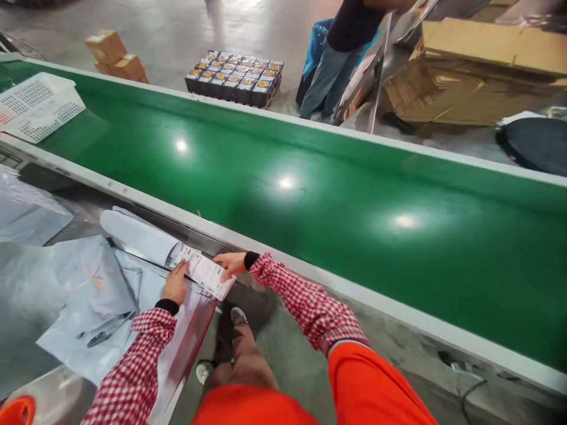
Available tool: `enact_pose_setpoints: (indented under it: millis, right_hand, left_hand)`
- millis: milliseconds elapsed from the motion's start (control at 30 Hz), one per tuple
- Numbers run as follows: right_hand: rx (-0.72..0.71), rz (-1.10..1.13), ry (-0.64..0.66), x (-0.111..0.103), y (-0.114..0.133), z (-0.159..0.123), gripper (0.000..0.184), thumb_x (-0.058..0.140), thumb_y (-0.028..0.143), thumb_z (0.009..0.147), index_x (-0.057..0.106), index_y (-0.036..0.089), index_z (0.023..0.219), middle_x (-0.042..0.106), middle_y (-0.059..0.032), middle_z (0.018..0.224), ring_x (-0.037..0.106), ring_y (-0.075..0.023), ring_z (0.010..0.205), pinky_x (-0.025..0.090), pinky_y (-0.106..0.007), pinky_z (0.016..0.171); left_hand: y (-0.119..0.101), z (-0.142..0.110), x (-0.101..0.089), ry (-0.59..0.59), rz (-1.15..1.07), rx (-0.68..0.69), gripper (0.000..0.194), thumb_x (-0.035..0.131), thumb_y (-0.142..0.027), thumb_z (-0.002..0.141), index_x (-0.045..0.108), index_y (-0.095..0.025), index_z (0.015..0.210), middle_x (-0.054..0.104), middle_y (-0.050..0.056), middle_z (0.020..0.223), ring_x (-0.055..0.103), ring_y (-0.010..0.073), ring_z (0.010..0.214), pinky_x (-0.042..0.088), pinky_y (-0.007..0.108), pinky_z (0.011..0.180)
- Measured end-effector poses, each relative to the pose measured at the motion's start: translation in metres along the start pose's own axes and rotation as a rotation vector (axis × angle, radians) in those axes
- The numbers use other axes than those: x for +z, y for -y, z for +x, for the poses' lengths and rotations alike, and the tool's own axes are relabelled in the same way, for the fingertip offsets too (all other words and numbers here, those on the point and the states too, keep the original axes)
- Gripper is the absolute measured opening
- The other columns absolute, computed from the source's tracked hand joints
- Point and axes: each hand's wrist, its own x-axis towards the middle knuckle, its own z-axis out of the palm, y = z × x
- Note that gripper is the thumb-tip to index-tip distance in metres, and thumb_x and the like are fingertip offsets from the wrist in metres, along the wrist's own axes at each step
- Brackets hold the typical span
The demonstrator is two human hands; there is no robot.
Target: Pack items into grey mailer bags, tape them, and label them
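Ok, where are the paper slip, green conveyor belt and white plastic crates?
Paper slip (204, 271): head view, its printed middle.
Green conveyor belt (336, 218): head view, bare belt surface.
White plastic crates (42, 106): head view, perforated side.

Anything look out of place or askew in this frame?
White perforated plastic crates lie skewed and overlapping at the end of the green conveyor belt, not squared to its edge.

Metal table (26, 295), grey plastic mailers (93, 283) on it, green conveyor belt (336, 236)

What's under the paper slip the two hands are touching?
The paper slip lies over a rolled pale plastic bag; whatever sits directly beneath the slip is covered and can't be seen.
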Motion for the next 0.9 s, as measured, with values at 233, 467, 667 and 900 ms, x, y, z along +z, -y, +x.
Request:
enact_pose_setpoints:
  millis: [233,467,667,900]
  right_hand:
    - [-0.151,0.273,0.053,0.013,-0.067,-0.052,0.058,0.075,0.012,0.067,0.065,0.018,0.123,0.072,-0.0009,0.092,0.065,-0.0130,0.076,0.055,-0.024,0.071]
    - [-0.226,0.033,-0.253,0.037,-0.066,-0.051,0.033,0.065,0.009,0.070,0.074,0.015,0.101,0.070,-0.0015,0.082,0.062,-0.0128,0.068,0.053,-0.025,0.065]
    - [-0.298,-0.133,-0.325,0.039,-0.051,-0.051,0.025,0.059,0.004,0.072,0.074,0.016,0.087,0.068,-0.0035,0.083,0.061,-0.0135,0.074,0.050,-0.027,0.072]
    - [-0.277,-0.313,-0.243,0.033,-0.031,-0.040,0.021,0.063,0.004,0.069,0.073,0.015,0.084,0.065,-0.0022,0.082,0.057,-0.0118,0.070,0.047,-0.023,0.069]
  left_hand:
    - [-0.029,-0.008,0.007,-0.118,0.190,-0.064,0.046,0.043,-0.031,0.094,0.057,-0.011,0.133,0.055,0.014,0.143,0.049,0.0302,0.132,0.039,0.047,0.111]
    - [-0.044,-0.018,0.038,-0.188,0.283,-0.117,0.071,0.046,-0.045,0.093,0.037,-0.001,0.147,0.037,0.021,0.155,0.032,0.0368,0.143,0.028,0.052,0.117]
    - [-0.043,-0.016,0.043,-0.150,0.290,-0.152,0.071,0.045,-0.045,0.093,0.033,-0.003,0.150,0.033,0.019,0.157,0.027,0.0362,0.146,0.025,0.051,0.118]
    - [-0.039,-0.014,0.053,-0.189,0.297,-0.152,0.073,0.045,-0.044,0.092,0.031,-0.002,0.150,0.029,0.018,0.159,0.024,0.0364,0.147,0.023,0.053,0.118]
